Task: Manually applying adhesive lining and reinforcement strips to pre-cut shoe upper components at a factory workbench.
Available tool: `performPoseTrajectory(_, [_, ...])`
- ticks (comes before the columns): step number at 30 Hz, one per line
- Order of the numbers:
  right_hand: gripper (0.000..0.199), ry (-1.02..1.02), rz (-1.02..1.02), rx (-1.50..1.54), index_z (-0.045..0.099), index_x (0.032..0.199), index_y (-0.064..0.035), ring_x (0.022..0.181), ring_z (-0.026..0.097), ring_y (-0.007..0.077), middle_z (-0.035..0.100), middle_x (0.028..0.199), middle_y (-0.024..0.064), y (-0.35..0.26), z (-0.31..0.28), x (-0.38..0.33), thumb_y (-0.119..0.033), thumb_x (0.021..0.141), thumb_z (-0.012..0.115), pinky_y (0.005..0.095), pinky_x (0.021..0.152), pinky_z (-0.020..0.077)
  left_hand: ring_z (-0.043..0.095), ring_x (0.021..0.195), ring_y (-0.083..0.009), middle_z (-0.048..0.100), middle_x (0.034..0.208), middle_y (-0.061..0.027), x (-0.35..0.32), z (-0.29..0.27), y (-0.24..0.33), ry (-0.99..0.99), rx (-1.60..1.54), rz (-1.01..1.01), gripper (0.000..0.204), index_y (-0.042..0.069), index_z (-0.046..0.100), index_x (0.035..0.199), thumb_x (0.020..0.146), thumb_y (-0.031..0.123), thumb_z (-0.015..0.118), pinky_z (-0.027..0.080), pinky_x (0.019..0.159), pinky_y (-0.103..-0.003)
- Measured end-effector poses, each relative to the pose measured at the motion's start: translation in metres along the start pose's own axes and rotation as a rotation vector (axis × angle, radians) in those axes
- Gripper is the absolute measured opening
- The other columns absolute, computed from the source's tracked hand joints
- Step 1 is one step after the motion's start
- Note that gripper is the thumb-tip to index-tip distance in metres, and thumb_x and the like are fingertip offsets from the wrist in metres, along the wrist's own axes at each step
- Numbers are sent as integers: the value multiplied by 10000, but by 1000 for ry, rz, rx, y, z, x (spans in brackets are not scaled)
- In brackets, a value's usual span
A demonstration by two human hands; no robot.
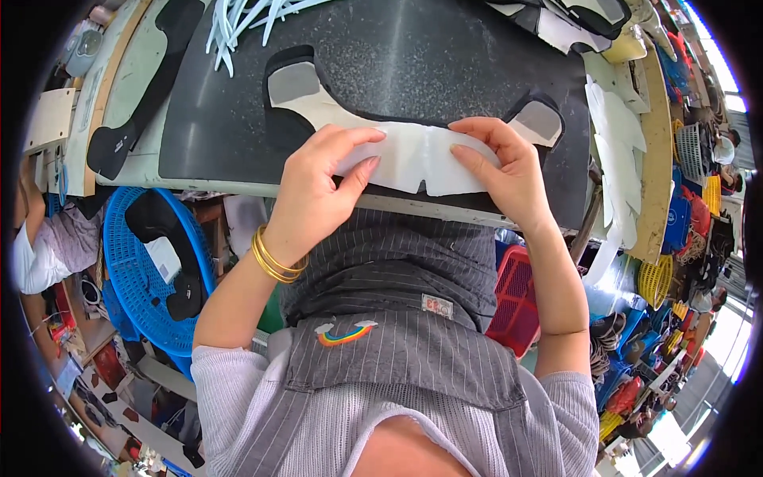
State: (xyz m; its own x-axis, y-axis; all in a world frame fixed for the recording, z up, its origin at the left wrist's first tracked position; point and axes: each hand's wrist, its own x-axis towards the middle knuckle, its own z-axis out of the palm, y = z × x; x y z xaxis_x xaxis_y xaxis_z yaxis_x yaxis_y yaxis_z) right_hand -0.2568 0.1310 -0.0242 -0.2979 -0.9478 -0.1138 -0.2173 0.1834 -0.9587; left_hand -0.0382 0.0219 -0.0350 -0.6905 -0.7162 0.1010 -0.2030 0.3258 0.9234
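Note:
A curved black cut piece with cream lining (316,107) and a grey patch near each end lies on the dark work mat, close to the table's front edge. Over its middle, both my hands pinch a white, slightly glossy strip (409,155) with a small notch in its lower edge. Thumb and fingers of my left hand (322,179) close on the strip's left part. My right hand (509,171) grips the right part the same way. Whether my fingertips also hold the black piece underneath is hidden.
Pale blue strips (238,24) lie in a bundle at the far left of the mat (381,63). More black pieces are stacked at the far right, beside white sheets (616,151). A blue basket (119,262) stands below the table at left, a red crate (517,298) at right.

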Motion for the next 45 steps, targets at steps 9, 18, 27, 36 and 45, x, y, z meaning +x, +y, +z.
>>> performPoseTrajectory(9, [238,84,-332,-386,688,1093,-39,860,625,216,618,1026,107,11,5,-6,-41,855,674,311,791,488,474,1261,-301,497,1367,-128,2,21,9,-186,420,459,577,104,596,1254,706,144,775,419,956,-407])
performPoseTrajectory(18, [584,-62,-609,-642,513,1275,62,1129,568,375,574,1251,219,-3,4,-21,-175,786,726,429,941,481,605,1083,-313,642,1190,-133,28,2,23,-265,343,400,657,63,571,1279,673,139,812,496,917,-397])
performPoseTrajectory(27, [508,41,-578,-769,531,1217,67,1126,581,352,609,1188,211,-23,10,-15,-15,741,688,401,914,511,600,1071,-352,613,1207,-174,34,3,35,-302,500,292,570,35,517,1282,745,21,707,498,901,-408])
performPoseTrajectory(36, [368,438,-787,-988,602,1079,5,792,657,182,664,983,69,9,26,-5,-109,728,605,287,670,528,682,866,-291,700,994,-116,27,39,19,221,667,577,533,27,612,1146,640,-132,552,539,759,-369])
performPoseTrajectory(45, [416,41,-911,-1093,657,1095,-4,1025,661,227,664,1098,111,11,6,-23,-107,692,631,311,789,557,679,1012,-268,702,1088,-120,20,-2,11,-329,533,572,413,31,697,1068,688,-60,566,546,869,-346])
